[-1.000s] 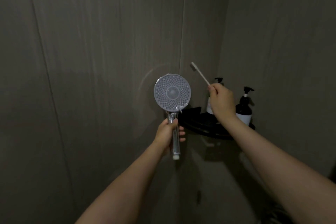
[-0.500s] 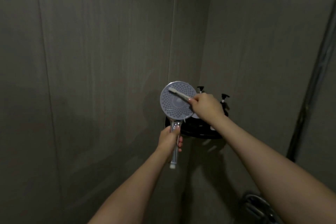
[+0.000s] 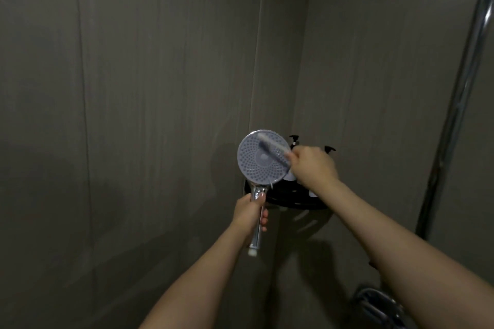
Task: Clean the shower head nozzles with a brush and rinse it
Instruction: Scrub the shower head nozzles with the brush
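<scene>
A round shower head [image 3: 254,163] with a grey nozzle face and a chrome handle is held upright in front of the wall corner. My left hand [image 3: 250,212] grips its handle below the head. My right hand [image 3: 312,165] holds a white toothbrush [image 3: 272,145] by its handle. The brush lies across the upper right part of the nozzle face and is blurred with motion. The handle's white lower end sticks out under my left hand.
A black corner shelf [image 3: 291,201] with dark pump bottles [image 3: 294,140] sits right behind my right hand. A chrome riser pipe [image 3: 459,104] runs up the right wall. A metal fitting [image 3: 374,304] shows at the lower right. Grey tiled walls surround everything.
My right hand brought the toothbrush from up in the air down onto the nozzle face and is moving it across. The view has swung right, showing the riser pipe.
</scene>
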A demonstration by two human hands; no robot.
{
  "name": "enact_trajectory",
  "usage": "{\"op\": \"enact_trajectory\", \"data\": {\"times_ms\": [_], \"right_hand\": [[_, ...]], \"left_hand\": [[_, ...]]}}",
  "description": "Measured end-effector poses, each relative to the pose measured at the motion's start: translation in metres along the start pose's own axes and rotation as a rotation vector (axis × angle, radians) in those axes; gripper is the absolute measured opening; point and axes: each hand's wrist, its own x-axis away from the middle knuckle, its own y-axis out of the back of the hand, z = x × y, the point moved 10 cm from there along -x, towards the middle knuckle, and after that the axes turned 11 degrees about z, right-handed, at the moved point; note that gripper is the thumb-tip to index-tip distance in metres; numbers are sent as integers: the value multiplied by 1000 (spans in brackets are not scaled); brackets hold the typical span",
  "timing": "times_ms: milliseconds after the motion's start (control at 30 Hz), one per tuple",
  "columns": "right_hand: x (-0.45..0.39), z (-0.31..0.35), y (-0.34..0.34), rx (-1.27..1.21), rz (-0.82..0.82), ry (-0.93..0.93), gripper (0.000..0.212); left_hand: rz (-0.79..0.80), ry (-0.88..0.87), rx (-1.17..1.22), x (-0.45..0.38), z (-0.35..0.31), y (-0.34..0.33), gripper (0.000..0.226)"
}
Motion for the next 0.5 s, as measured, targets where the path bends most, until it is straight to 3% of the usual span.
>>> {"op": "enact_trajectory", "data": {"times_ms": [67, 233, 367, 500], "right_hand": [[10, 20, -22, 74, 77, 90, 34], [9, -14, -14, -123, 24, -96, 37], [19, 23, -47, 19, 193, 28, 33], [12, 11, -35, -29, 119, -37, 36]], "left_hand": [[2, -9, 7, 0, -2, 3, 23], [15, -11, -7, 2, -6, 6, 25], [-6, -34, -2, 2, -7, 8, 26], [-1, -6, -7, 3, -3, 6, 25]]}}
